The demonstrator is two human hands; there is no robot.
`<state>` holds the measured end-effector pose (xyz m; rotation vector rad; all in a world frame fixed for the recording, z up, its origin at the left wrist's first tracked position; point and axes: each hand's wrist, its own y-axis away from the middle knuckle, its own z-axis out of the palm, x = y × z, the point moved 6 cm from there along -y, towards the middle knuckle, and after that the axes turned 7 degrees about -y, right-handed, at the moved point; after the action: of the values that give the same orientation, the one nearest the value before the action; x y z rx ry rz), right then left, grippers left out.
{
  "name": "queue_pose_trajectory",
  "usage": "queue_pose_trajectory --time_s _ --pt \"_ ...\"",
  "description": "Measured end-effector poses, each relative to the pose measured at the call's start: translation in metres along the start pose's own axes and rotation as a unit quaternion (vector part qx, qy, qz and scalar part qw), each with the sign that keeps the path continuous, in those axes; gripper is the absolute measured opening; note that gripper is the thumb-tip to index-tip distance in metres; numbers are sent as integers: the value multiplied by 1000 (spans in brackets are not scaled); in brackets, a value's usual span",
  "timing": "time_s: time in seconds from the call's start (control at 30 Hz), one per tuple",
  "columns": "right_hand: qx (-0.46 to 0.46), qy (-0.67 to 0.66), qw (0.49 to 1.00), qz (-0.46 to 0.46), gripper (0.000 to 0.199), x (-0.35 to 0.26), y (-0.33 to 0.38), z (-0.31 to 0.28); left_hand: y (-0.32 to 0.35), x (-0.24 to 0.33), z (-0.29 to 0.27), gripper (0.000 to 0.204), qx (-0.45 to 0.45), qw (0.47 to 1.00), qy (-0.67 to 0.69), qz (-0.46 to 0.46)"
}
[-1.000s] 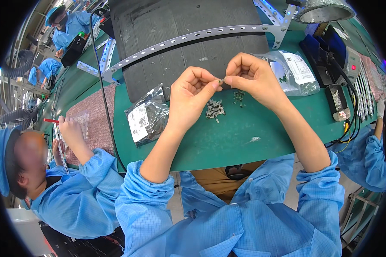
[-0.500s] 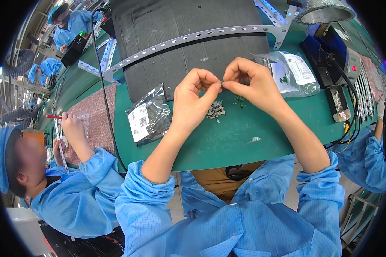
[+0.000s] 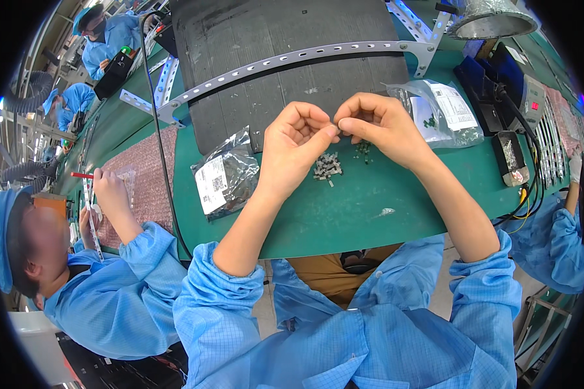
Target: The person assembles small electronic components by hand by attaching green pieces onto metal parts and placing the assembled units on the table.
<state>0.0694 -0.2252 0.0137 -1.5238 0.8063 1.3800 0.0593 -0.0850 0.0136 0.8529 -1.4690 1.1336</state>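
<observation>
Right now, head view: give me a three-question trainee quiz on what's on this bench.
1. True or false: the left hand and right hand meet fingertip to fingertip above the green mat.
2. The pile of small grey parts lies: A) under the hands, B) inside the silver foil bag, C) on the pink bubble wrap.
3. What kind of bag lies right of the right hand?
Key: 1 true; 2 A; 3 a clear plastic bag.

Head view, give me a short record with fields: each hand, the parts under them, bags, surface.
left hand: fingertips pinched against the right hand's, above the mat
right hand: pinching something too small to identify
small grey parts: loose pile under the hands
silver foil bag: left of the pile, lying flat
clear plastic bag: right of the hands
green mat: bears everything
</observation>
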Motion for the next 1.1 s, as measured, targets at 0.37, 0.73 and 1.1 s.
queue_pose_trajectory --time_s 0.37,0.73,1.1 --pt "-6 1 1000 16 13 4 -1 0 -1 -3 -1 15 -8 1000 15 -20" --pt "-18 -21 999 19 14 4 -1 4 0 -3 -3 12 -6 999 22 -22" --pt "-14 -16 1000 13 12 -2 1 6 -1 -3 -3 14 -10 999 49 -14"
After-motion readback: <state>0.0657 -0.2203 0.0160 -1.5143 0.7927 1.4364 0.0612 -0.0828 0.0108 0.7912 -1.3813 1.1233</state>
